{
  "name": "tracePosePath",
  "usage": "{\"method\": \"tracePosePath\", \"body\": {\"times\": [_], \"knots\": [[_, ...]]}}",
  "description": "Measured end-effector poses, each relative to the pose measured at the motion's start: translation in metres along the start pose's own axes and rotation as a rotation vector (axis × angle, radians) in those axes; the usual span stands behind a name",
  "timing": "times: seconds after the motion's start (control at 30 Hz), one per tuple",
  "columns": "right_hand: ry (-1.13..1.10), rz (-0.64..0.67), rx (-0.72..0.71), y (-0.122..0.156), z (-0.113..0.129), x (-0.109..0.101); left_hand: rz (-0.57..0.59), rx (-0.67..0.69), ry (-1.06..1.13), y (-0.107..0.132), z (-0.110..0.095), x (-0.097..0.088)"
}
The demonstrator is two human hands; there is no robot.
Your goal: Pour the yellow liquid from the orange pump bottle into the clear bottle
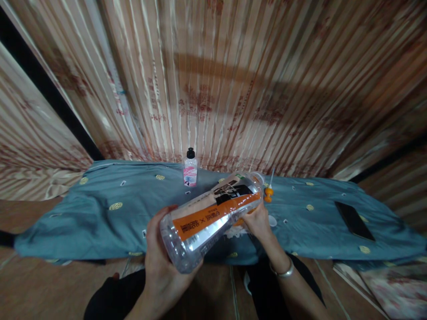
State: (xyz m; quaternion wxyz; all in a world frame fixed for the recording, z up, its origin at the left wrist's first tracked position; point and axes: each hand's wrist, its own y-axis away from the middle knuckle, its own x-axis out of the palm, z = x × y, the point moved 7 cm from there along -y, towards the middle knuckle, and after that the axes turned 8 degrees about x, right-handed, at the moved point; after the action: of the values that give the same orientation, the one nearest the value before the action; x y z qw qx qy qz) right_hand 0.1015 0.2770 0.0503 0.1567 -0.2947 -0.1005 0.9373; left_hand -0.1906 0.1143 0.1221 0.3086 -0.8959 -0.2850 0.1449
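Note:
A large clear plastic bottle [216, 209] with an orange, white and black label is held tilted, its base toward me at lower left and its neck toward the far right. My left hand [162, 262] wraps around the base end. Below the neck, my right hand [260, 222] grips the bottle's side; part of its fingers is hidden behind it. Just beyond the neck is an orange nozzle top [268, 194] with a thin pale tube pointing up. Something pale and orange lies under the bottle, mostly covered, and I cannot make it out.
A small bottle [190, 173] with a black cap and pink label stands at the back of the teal cloth-covered surface [116, 231]. A white round piece [272, 221] lies beside my right wrist. At right lies a dark phone [354, 221]. Pleated curtains [213, 89] hang behind.

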Motion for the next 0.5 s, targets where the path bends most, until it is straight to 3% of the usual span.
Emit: {"method": "tracePosePath", "body": {"times": [0.2,0.37,0.5], "knots": [[-0.010,0.002,0.000,-0.0002,0.0005,-0.0004,-0.050,0.056,-0.013,-0.0037,-0.0083,-0.0005],[-0.013,0.000,0.005,0.0000,0.0008,-0.0006,-0.022,0.031,0.003,-0.0020,-0.0052,0.0001],[-0.017,-0.006,-0.003,0.0001,0.0006,-0.0009,-0.036,0.104,-0.057,-0.0046,-0.0114,-0.0007]]}}
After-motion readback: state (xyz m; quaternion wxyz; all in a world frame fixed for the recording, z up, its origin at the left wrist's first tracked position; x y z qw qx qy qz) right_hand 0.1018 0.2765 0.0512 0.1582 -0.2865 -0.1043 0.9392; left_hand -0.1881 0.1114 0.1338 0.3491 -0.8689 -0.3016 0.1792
